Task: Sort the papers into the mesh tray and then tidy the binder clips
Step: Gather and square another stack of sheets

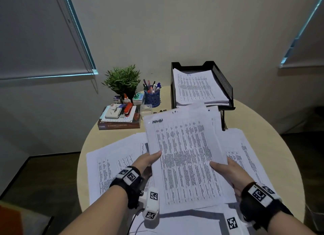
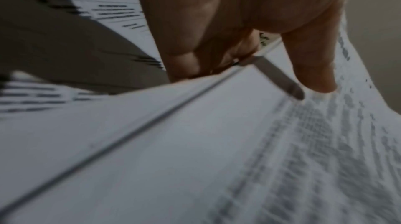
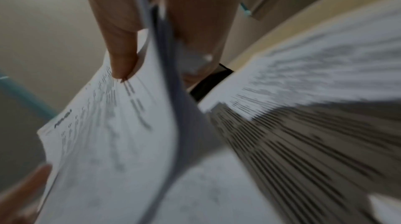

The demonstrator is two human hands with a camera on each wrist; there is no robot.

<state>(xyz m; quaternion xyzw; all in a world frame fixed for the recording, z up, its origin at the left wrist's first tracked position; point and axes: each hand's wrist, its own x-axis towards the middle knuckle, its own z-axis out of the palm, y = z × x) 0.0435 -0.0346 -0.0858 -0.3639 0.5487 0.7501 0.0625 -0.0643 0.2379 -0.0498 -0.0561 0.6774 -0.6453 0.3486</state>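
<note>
A sheaf of papers (image 1: 185,157) is pinched at its near edges by the left hand (image 1: 146,162) and right hand (image 1: 228,171), lifted just short of the mesh tray (image 1: 223,82). Edges are best squared before it is slid onto the tray's stack.

White papers (image 1: 185,157), black mesh tray (image 1: 222,82)
</note>
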